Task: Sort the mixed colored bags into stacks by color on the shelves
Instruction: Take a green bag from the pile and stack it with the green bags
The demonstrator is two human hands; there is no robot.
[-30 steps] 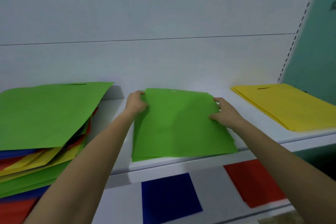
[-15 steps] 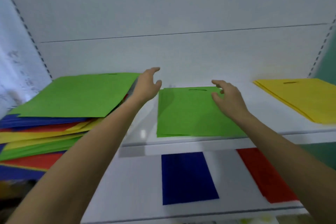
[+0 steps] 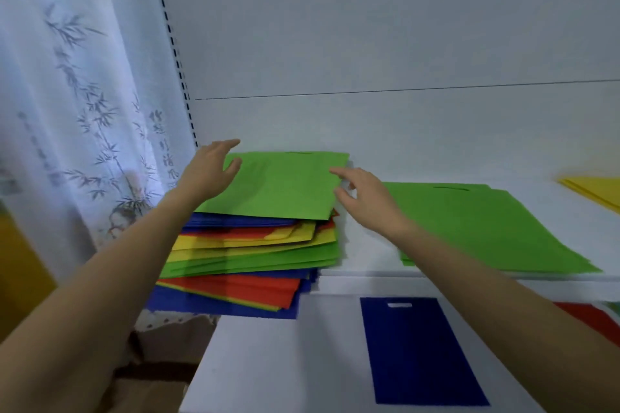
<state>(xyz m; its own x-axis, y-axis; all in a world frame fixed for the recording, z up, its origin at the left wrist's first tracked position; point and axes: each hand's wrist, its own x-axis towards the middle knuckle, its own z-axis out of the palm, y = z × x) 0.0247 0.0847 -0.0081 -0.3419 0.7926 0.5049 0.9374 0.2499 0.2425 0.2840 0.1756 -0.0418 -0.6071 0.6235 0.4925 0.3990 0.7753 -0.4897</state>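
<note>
Head: left hand [image 3: 210, 172], right hand [image 3: 366, 198] beside green bag [image 3: 285, 186]; curtain calligraphy [image 3: 163, 151] unreadable.

Nothing legible. Only writing: a vertical column of dark brush characters [image 3: 163, 144] on the white bamboo-print curtain [image 3: 84, 94], just left of the slotted shelf upright [image 3: 174, 54]; too blurred to read. A fainter second column [image 3: 33, 141] sits farther left of the upright, also unreadable.

Matt green bag [image 3: 278, 184], glossy shelf [image 3: 365, 258]
</note>
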